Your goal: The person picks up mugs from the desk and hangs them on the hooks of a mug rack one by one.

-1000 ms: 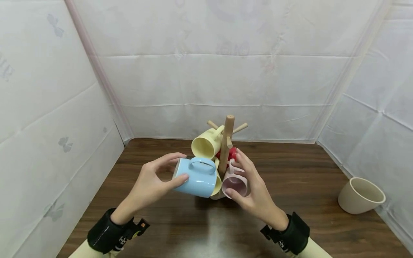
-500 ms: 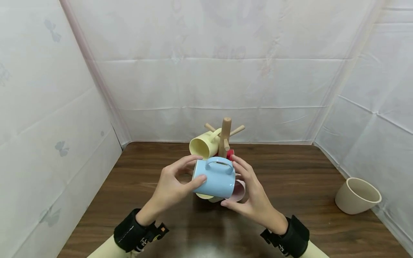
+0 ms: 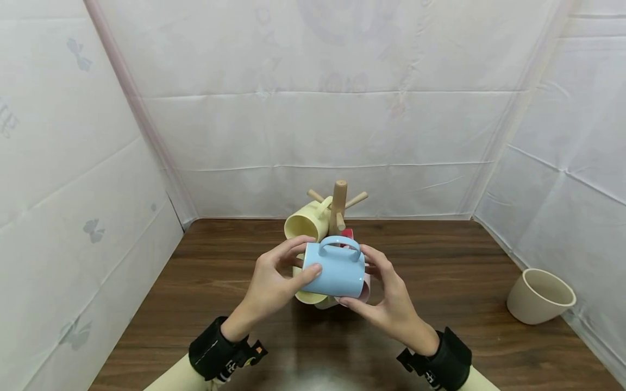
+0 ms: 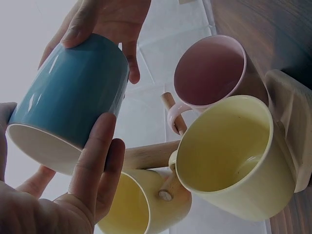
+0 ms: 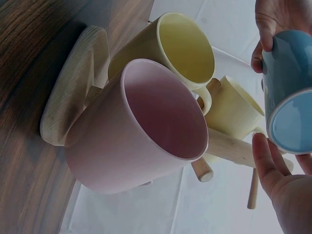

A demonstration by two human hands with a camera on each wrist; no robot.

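Note:
A light blue mug [image 3: 335,276] is held on its side in the air, handle up, its pale mouth turned to the left. My left hand [image 3: 276,276] grips it at the mouth end, thumb on the near side. At the base end my right hand [image 3: 393,296] pinches it between thumb and fingers. Just behind stands a wooden mug tree [image 3: 339,198]. On it hang an upper yellow mug [image 3: 303,224], a lower yellow mug [image 4: 273,190] and a pink mug [image 5: 107,151]. A red mug [image 3: 347,233] behind is mostly hidden.
Far to the right, a beige cup [image 3: 535,304] stands upright on the dark wooden table [image 3: 220,260]. Bare pegs [image 3: 357,199] stick out near the tree's top. White sheeting [image 3: 313,130] encloses the table at the back and both sides.
My left hand has carried the blue mug to the right, in front of the mug tree. My right hand, earlier apart from it near the pink mug, now holds its base end.

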